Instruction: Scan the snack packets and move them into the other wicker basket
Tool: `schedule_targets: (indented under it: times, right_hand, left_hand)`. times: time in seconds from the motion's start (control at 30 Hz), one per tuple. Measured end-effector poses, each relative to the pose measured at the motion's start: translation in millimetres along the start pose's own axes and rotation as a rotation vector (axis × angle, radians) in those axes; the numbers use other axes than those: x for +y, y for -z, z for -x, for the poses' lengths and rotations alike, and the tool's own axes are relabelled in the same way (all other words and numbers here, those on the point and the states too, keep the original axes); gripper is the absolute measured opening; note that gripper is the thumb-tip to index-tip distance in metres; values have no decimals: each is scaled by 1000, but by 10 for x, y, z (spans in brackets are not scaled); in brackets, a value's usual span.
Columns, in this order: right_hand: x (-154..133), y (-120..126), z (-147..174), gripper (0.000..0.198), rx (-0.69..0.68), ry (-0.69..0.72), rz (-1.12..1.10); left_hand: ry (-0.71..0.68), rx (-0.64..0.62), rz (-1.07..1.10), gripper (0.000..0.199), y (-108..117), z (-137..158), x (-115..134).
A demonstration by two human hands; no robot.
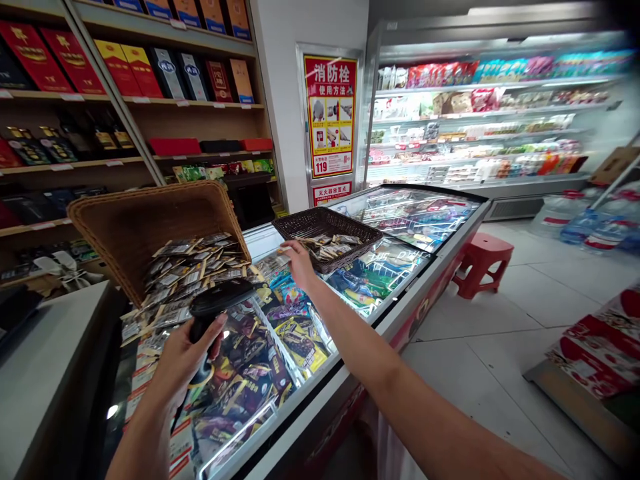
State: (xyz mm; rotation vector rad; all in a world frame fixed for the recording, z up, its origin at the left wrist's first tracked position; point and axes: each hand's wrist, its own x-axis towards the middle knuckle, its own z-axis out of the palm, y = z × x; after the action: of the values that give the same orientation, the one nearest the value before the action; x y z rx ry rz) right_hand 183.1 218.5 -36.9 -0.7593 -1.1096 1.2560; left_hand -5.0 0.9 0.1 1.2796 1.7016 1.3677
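My left hand (pixel 193 347) is wrapped round the handle of a black barcode scanner (pixel 220 297), held over the freezer's glass top. My right hand (pixel 299 261) is closed at the left rim of a dark brown woven basket (pixel 357 257), its fingertips pinching what looks like a small flat packet (pixel 271 264). More small packets (pixel 335 245) lie inside that basket. To the left, a tan wicker basket (pixel 150 193) is tipped on its side, with a heap of similar packets (pixel 195 263) spilling out onto the freezer.
The chest freezer (pixel 400 320) holds colourful bagged goods under glass. A grey counter (pixel 55 353) borders it at left. On the floor stand a red stool (pixel 483 263), water jugs (pixel 603 230) and red-and-white cartons (pixel 600 340). Shelves (pixel 200 100) and a lit display fridge (pixel 480 127) line the back.
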Motion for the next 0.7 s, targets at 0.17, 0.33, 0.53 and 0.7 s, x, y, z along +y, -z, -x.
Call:
schedule_targets:
  times: [0.17, 0.33, 0.53, 0.7]
  right_hand:
    - [145, -100, -35, 12, -243, -412, -51]
    - [70, 4, -159, 29, 186, -145, -215]
    - [58, 41, -59, 59, 320, 31, -195]
    - [258, -387, 333, 22, -6, 6, 203]
  left_hand:
    - [49, 98, 70, 54, 145, -106, -76]
    - [51, 202, 200, 66, 230, -184, -63]
    - [52, 475, 343, 74, 282, -130, 97]
    - [24, 644, 430, 59, 391, -138, 68]
